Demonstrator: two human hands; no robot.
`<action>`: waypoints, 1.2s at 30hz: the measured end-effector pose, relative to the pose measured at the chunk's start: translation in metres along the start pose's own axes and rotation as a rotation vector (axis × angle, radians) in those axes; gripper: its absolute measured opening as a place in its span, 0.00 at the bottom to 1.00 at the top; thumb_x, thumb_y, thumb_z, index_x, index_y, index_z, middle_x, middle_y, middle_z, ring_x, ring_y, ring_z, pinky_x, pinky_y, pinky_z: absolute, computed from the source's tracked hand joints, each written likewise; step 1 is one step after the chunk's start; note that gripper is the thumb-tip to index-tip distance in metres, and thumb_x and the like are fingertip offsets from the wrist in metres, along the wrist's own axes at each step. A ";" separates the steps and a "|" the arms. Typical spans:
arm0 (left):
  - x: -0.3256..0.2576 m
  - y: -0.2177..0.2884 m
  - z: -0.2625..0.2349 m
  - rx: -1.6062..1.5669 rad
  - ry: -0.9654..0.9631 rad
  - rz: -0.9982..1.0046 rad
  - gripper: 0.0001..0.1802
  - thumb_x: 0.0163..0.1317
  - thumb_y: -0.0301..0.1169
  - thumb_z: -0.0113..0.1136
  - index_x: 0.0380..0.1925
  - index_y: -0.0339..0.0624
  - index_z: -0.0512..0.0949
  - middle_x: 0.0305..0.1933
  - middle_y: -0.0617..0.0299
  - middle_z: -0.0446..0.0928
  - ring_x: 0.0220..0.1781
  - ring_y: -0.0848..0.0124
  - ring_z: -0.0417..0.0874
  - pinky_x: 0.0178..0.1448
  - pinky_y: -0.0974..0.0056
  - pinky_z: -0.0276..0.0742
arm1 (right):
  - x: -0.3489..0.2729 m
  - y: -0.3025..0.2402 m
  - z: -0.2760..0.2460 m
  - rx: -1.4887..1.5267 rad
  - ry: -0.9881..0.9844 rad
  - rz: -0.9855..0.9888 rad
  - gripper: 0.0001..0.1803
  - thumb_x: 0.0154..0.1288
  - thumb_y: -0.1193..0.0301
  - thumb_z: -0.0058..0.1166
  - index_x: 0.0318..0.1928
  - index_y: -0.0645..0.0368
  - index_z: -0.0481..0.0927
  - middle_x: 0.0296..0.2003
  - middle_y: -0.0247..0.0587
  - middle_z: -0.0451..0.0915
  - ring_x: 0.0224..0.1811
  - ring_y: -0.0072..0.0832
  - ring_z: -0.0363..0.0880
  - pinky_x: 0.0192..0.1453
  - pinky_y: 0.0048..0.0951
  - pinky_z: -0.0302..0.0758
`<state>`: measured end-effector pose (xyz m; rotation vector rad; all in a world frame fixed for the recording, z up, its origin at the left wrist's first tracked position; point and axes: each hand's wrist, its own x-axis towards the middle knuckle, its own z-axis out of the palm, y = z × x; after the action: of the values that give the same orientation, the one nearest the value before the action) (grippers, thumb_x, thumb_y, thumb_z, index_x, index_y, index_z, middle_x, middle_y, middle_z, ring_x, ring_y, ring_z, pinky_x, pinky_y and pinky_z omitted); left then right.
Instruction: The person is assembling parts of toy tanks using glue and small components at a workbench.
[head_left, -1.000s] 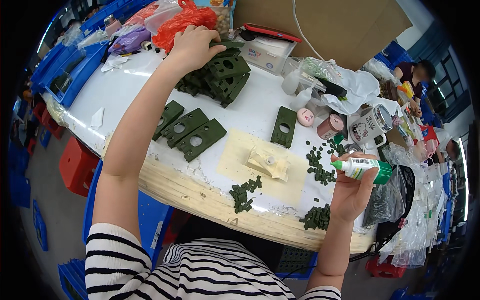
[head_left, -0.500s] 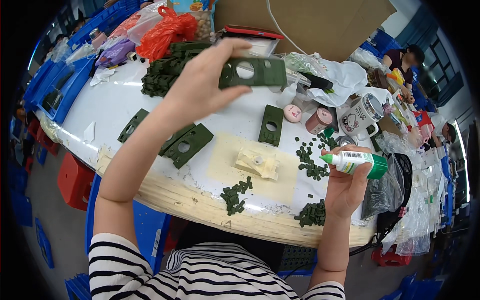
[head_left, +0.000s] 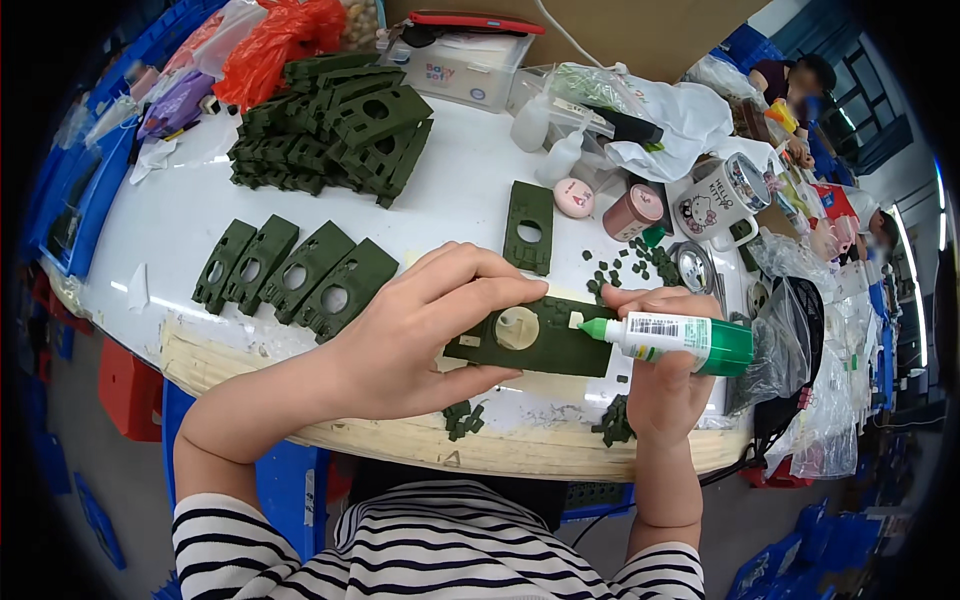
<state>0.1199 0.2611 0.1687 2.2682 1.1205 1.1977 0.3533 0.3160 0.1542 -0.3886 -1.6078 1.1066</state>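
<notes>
1. One green plate (head_left: 565, 352) sits over the cream block (head_left: 517, 328), pinched in our left hand (head_left: 430, 325).
2. Our right hand (head_left: 668, 398) grips the bottle (head_left: 675, 340), tip (head_left: 597, 328) by the plate's right end.
3. Four more plates (head_left: 318, 250) at left!

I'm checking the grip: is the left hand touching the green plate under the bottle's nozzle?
Touching. The head view shows the left hand holding the green plate by its opposite long edges, the thumb overlapping the near one.

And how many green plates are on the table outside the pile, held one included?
6: four plates in a row at left, one in the left hand, one alone beyond it. More may be hidden.
</notes>
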 end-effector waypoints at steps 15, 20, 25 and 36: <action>-0.003 -0.003 0.002 0.043 0.014 0.024 0.35 0.40 0.25 0.75 0.53 0.38 0.76 0.46 0.56 0.75 0.45 0.63 0.77 0.47 0.63 0.75 | -0.001 0.001 0.004 -0.011 0.040 0.098 0.22 0.67 0.58 0.54 0.48 0.66 0.69 0.42 0.55 0.80 0.47 0.36 0.80 0.52 0.36 0.77; -0.005 -0.002 0.002 0.048 0.016 0.024 0.35 0.39 0.25 0.75 0.53 0.38 0.76 0.46 0.56 0.75 0.45 0.62 0.77 0.46 0.63 0.75 | -0.001 0.002 0.005 -0.024 0.042 0.091 0.21 0.67 0.60 0.55 0.47 0.67 0.70 0.42 0.54 0.80 0.47 0.34 0.79 0.51 0.34 0.77; -0.004 -0.002 0.002 0.051 0.017 0.036 0.35 0.39 0.25 0.74 0.53 0.37 0.76 0.46 0.56 0.75 0.44 0.62 0.77 0.46 0.62 0.75 | -0.002 0.001 0.004 -0.023 0.034 0.088 0.21 0.67 0.61 0.55 0.48 0.67 0.70 0.42 0.54 0.80 0.47 0.36 0.79 0.52 0.35 0.77; -0.005 -0.002 0.002 0.043 0.014 0.044 0.35 0.41 0.26 0.74 0.54 0.36 0.75 0.46 0.55 0.75 0.44 0.62 0.76 0.45 0.63 0.74 | -0.001 0.002 0.004 -0.025 0.022 0.065 0.21 0.67 0.60 0.54 0.48 0.67 0.70 0.42 0.54 0.79 0.48 0.38 0.80 0.52 0.37 0.78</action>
<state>0.1185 0.2591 0.1640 2.3312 1.1178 1.2189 0.3492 0.3141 0.1523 -0.4712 -1.6010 1.1281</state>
